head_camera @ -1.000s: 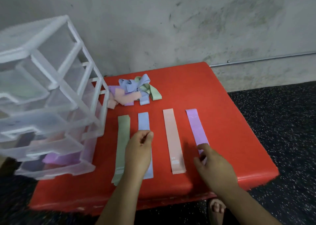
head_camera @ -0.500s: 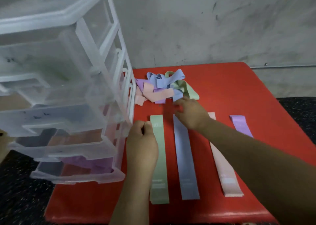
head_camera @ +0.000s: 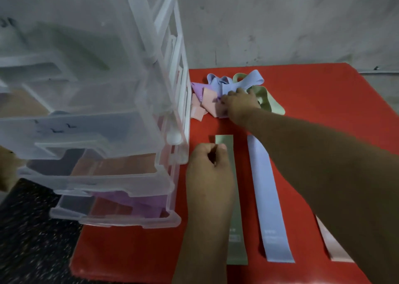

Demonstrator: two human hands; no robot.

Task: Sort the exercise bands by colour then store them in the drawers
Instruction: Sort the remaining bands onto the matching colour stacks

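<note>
Scuffed grey wall [head_camera: 280, 24], clear drawer unit [head_camera: 97, 89], red table [head_camera: 323, 100], dark speckled floor [head_camera: 32, 240].
Flat on the table, side by side: green strip [head_camera: 236, 229], blue strip [head_camera: 269, 208], pink strip [head_camera: 332, 247] (part hidden by the right forearm [head_camera: 323, 175]); tangled bands [head_camera: 220, 82] heaped near the wall, beside the unit. Right hand [head_camera: 239, 104] grasps the tangled bands; left hand [head_camera: 210, 175], fingers curled, rests on the green strip's far end, grip unclear.
</note>
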